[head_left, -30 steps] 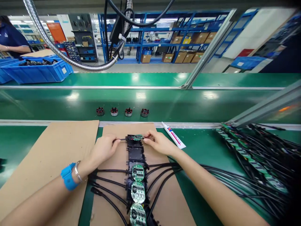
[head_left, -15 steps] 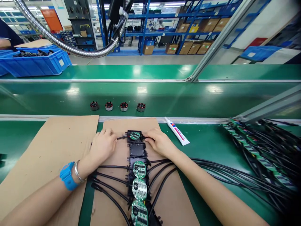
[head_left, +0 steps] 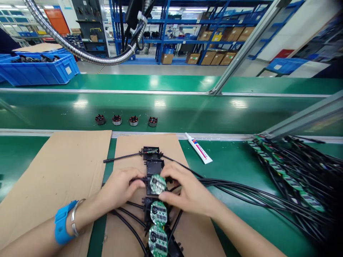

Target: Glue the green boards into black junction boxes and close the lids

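Note:
A row of black plastic housings (head_left: 154,167) with round green circuit boards runs down the cardboard. My left hand (head_left: 124,187) pinches a black cable at the left side of the third housing from the top. With thumb and index finger, my right hand (head_left: 187,187) grips the edge of that housing's circuit board (head_left: 158,184), which looks tilted. The top housing (head_left: 151,152) has its own board and a cable out of each side. Two more circuit boards (head_left: 158,213) lie nearer to me, their cables partly hidden by my hands.
Several copper-wound motor stators (head_left: 133,121) stand on the green surface behind the rail. A white glue tube (head_left: 199,148) lies right of the cardboard (head_left: 77,167). Bundled cables and boards (head_left: 292,178) are piled at right. A blue bin (head_left: 40,71) sits back left; a metal conduit (head_left: 80,57) hangs above.
Both hands have left the top housing and come nearer, to the third one. Its board and cable are now held. The stators sit farther left.

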The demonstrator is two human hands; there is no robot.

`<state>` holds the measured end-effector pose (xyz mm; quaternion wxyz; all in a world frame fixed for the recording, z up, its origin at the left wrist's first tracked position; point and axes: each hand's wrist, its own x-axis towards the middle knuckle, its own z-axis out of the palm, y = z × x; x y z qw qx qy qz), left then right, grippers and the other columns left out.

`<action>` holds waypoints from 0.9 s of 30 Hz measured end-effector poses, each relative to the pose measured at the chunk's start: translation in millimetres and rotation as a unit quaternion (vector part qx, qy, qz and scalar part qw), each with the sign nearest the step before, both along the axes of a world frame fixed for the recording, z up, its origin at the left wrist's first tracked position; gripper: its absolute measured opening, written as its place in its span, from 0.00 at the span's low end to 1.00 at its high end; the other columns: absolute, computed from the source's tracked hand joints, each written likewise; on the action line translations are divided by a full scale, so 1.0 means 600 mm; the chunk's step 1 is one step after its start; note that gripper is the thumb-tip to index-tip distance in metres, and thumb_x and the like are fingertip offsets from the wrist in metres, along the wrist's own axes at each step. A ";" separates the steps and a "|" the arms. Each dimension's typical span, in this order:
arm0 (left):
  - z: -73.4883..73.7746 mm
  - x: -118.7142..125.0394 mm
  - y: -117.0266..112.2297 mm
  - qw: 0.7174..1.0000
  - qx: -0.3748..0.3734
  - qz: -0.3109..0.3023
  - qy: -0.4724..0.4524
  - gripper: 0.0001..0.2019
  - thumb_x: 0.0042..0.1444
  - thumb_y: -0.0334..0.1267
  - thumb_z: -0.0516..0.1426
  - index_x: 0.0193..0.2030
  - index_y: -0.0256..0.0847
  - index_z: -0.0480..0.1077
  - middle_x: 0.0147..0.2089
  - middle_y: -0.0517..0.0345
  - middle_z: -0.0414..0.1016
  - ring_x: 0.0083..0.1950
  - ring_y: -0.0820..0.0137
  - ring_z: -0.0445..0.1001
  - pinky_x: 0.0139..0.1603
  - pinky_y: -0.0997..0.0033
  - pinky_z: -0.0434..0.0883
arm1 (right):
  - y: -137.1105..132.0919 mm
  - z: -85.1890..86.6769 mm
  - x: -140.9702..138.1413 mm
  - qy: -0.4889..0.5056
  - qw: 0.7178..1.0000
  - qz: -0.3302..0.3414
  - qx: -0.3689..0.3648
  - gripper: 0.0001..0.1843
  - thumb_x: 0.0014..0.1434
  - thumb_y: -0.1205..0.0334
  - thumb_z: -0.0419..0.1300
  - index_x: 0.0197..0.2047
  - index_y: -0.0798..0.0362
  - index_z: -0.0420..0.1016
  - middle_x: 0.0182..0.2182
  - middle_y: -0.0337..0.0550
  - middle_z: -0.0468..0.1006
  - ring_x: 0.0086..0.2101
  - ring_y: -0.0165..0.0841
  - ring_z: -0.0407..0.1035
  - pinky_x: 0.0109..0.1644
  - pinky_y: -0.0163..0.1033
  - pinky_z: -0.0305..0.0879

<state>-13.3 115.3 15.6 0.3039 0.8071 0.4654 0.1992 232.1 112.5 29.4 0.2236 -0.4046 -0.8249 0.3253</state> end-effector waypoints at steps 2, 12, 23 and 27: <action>0.004 0.001 0.022 0.998 0.045 0.016 0.037 0.06 0.62 0.36 0.55 0.41 0.43 0.74 0.41 0.60 0.79 0.42 0.67 0.77 0.43 0.69 0.71 | 0.024 -0.005 0.021 -0.028 0.999 -0.036 -0.002 0.11 0.60 0.56 0.58 0.44 0.51 0.65 0.38 0.42 0.72 0.36 0.33 0.68 0.38 0.38 0.65; -0.034 0.017 0.053 0.978 0.108 0.034 0.176 0.09 0.62 0.38 0.55 0.36 0.38 0.74 0.38 0.48 0.75 0.43 0.56 0.72 0.44 0.57 0.70 | 0.055 -0.070 0.047 -0.141 0.981 -0.056 0.123 0.10 0.62 0.68 0.47 0.32 0.52 0.66 0.31 0.46 0.70 0.36 0.38 0.63 0.41 0.44 0.61; 0.000 -0.005 -0.066 0.988 -0.097 -0.118 0.012 0.11 0.54 0.37 0.61 0.44 0.44 0.68 0.42 0.58 0.74 0.44 0.64 0.72 0.44 0.66 0.70 | -0.065 -0.004 -0.031 -0.096 0.993 0.065 0.024 0.14 0.48 0.57 0.65 0.36 0.52 0.68 0.38 0.45 0.67 0.42 0.41 0.59 0.47 0.49 0.59; -0.012 -0.006 -0.071 0.991 -0.100 -0.092 -0.019 0.07 0.57 0.30 0.55 0.41 0.43 0.69 0.38 0.59 0.76 0.39 0.68 0.74 0.40 0.69 0.71 | -0.077 -0.007 -0.028 -0.075 0.993 0.077 0.043 0.09 0.49 0.65 0.62 0.33 0.52 0.65 0.38 0.44 0.66 0.40 0.39 0.60 0.42 0.43 0.61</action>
